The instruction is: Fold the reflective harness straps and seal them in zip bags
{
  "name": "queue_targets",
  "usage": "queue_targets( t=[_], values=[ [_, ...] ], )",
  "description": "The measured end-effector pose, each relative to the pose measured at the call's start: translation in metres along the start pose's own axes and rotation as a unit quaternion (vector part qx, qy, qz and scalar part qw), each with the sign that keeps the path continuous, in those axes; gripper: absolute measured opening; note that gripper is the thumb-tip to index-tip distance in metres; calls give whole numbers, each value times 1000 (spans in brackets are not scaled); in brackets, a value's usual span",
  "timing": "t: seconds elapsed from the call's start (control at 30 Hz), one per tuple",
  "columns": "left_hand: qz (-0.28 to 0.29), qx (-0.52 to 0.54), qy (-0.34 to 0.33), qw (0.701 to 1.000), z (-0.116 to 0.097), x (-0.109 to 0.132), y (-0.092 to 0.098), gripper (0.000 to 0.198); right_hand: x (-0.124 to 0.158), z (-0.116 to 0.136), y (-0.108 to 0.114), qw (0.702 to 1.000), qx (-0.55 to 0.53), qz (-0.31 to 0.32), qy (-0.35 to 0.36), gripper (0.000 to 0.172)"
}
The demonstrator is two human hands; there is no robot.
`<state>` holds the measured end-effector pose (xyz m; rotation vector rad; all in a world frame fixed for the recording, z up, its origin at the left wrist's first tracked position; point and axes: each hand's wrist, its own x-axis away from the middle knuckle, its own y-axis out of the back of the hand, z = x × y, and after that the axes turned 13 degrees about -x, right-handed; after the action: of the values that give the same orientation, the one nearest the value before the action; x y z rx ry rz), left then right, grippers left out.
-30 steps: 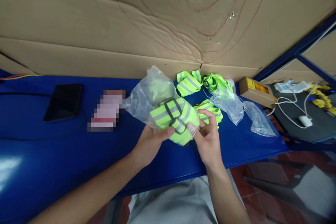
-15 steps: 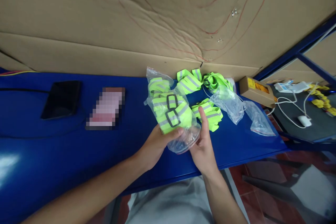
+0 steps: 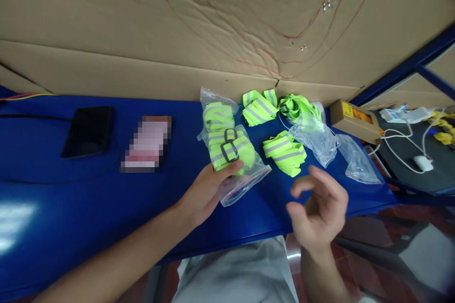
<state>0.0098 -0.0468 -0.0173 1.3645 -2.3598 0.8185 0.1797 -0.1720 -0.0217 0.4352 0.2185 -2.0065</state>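
My left hand [image 3: 204, 191] grips a clear plastic bag [image 3: 245, 177] holding a folded neon-yellow reflective strap [image 3: 231, 149] with black buckles; the bag rests on the blue table [image 3: 88, 199]. Another bagged strap [image 3: 216, 113] lies just behind it. My right hand [image 3: 320, 206] hovers off the table's front edge, fingers loosely curled and apart, holding nothing. A loose folded strap [image 3: 284, 151] lies between the two hands, further back.
More loose straps [image 3: 259, 106] and empty clear bags [image 3: 314, 137] lie at the back right by a small cardboard box [image 3: 353, 120]. A dark phone [image 3: 88, 130] and a blurred card [image 3: 147, 144] lie to the left. Cardboard sheets [image 3: 177, 23] stand behind the table.
The bagged strap went from held up in both hands down onto the table. My right hand let go and drew back to the right; my left hand keeps hold of the bag.
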Motion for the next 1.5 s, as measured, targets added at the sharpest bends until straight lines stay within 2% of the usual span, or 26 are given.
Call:
queue_targets(
  t=[0.07,0.1,0.13,0.17,0.23,0.27,0.3,0.33,0.37,0.4,0.43,0.47,0.5,0.53,0.57,0.67,0.77,0.83,0.9,0.97,1.0,1.1,1.17,1.27,1.33,1.5],
  values=[
    [48,-11,25,998,-8,2,3,38,-18,0,9,990,70,106,59,92],
    [83,-16,36,996,-13,4,5,41,-29,1,13,978,100,167,67,88],
    [129,-23,46,990,-19,7,8,49,-39,2,15,967,113,220,64,77],
    [181,-36,55,981,-24,10,13,61,-49,4,17,961,114,244,64,63],
    [247,-109,44,962,-35,16,25,86,-65,9,18,971,89,209,76,39],
    [238,-163,12,957,-39,18,33,93,-71,11,17,981,62,169,75,31],
    [185,-220,-44,957,-42,20,40,91,-76,12,15,989,28,135,60,26],
    [102,-260,-125,952,-45,21,46,80,-81,12,12,993,-12,114,31,21],
    [26,-278,-206,938,-46,20,50,62,-86,10,7,992,-55,113,-8,19],
    [-14,-273,-269,924,-46,18,53,47,-91,7,1,985,-96,131,-54,19],
    [-10,-252,-299,920,-45,14,53,54,-95,2,-5,973,-130,163,-101,22],
    [23,-222,-294,929,-43,9,52,74,-99,-5,-12,956,-156,202,-145,24],
    [68,-189,-261,944,-40,3,50,90,-101,-13,-17,937,-177,239,-181,27],
    [97,-155,-212,960,-37,-3,48,97,-104,-22,-22,922,-192,265,-209,29],
    [95,-123,-168,973,-34,-10,46,99,-105,-31,-25,912,-200,278,-227,31],
    [41,-69,-111,991,-25,-26,47,97,-102,-50,-28,920,-179,259,-233,34],
    [40,-61,-115,991,-18,-30,52,86,-95,-56,-27,949,-136,203,-197,31],
    [53,-51,-116,990,-15,-28,53,72,-92,-54,-26,961,-127,172,-175,30],
    [96,-35,-110,989,-12,-24,51,58,-92,-51,-25,960,-140,167,-175,31],
    [135,-37,-102,985,-9,-22,47,53,-94,-48,-23,953,-159,175,-191,32],
    [136,-47,-99,985,-9,-21,45,53,-95,-48,-22,951,-163,176,-197,32],
    [71,-83,-107,988,-9,-20,44,58,-95,-47,-20,959,-140,160,-189,34],
    [40,-97,-108,989,-12,-20,46,53,-93,-47,-20,965,-125,141,-182,34],
    [23,-96,-79,992,-19,-21,52,39,-89,-49,-22,956,-137,161,-202,31],
    [9,-83,-75,994,-21,-21,56,39,-88,-51,-23,946,-150,186,-220,31],
    [-15,-120,-128,984,-15,-23,58,46,-90,-52,-21,949,-162,184,-198,33]
  ],
)
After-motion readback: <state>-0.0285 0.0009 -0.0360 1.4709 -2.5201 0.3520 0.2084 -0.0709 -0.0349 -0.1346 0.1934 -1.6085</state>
